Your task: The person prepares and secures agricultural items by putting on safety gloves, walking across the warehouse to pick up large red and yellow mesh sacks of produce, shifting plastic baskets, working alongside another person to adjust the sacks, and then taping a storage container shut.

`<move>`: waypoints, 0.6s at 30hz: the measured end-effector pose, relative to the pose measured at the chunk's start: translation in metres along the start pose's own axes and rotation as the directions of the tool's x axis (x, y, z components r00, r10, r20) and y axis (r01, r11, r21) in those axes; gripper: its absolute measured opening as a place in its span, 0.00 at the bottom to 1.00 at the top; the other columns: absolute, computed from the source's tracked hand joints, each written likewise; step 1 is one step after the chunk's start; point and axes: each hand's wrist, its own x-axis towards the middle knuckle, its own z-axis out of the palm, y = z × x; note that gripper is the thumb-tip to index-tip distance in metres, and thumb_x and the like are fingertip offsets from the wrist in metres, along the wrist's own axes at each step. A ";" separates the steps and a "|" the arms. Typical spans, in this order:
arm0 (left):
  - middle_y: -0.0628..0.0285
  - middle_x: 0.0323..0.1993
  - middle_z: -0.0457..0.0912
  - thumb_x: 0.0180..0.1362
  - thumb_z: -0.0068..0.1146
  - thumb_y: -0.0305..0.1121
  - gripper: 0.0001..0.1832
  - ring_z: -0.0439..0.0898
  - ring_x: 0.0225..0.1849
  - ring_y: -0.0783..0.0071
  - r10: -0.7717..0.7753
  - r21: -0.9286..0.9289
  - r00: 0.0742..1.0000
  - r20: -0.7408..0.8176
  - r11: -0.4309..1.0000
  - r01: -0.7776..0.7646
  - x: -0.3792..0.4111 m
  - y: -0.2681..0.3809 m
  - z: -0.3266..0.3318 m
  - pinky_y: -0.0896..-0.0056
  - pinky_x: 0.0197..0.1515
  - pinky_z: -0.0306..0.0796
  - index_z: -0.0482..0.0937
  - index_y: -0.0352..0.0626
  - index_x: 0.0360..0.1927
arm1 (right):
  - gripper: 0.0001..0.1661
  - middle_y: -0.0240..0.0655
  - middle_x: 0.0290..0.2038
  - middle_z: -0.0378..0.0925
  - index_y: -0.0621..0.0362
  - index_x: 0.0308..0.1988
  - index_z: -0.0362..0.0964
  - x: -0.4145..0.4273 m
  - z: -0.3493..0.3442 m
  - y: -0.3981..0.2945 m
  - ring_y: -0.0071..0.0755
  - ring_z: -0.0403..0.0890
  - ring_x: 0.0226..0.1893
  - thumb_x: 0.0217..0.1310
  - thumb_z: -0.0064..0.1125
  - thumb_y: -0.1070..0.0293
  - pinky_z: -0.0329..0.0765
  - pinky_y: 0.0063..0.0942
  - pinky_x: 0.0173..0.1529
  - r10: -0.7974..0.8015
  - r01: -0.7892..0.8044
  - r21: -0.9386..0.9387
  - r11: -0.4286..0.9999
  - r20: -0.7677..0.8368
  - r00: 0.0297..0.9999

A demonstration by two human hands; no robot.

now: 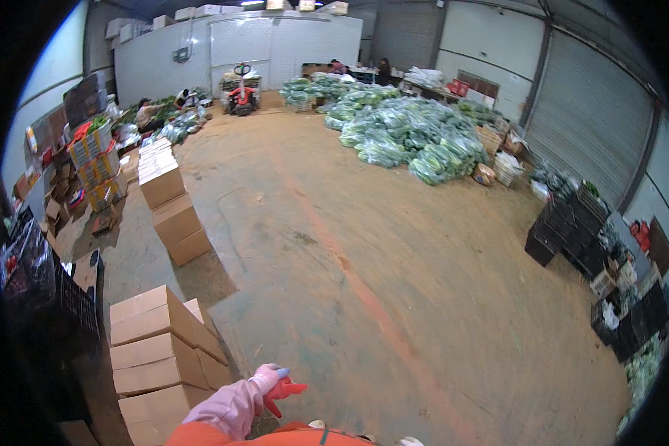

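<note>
My left hand (267, 377), in a pale pink glove with a bluish fingertip, reaches out from a pink sleeve at the bottom of the view. A red glove (284, 390) hangs under it, fingers spread to the right; my left hand seems to grip it, though the contact is partly hidden. Just left of this hand stands a stack of closed cardboard boxes (145, 362). My right hand is out of view. Orange clothing (290, 437) covers my front, and a light shoe tip (316, 423) shows below.
A long row of boxes (170, 206) runs ahead on the left. Bagged green vegetables (407, 134) are heaped at the far right. Near the back wall stands a red pallet jack (242, 92). Black crates (568, 234) line the right side. Several people work in the distance.
</note>
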 end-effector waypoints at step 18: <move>0.62 0.51 0.72 0.56 0.40 0.49 0.30 0.74 0.31 0.65 -0.162 -0.994 0.980 0.113 -0.022 0.111 0.152 -0.022 -0.083 0.53 0.48 0.67 0.52 0.65 0.64 | 0.21 0.39 0.37 0.78 0.53 0.35 0.77 0.417 0.003 -0.139 0.41 0.76 0.40 0.54 0.44 0.51 0.71 0.35 0.45 -0.004 0.546 -0.460 0.700 0.762 0.648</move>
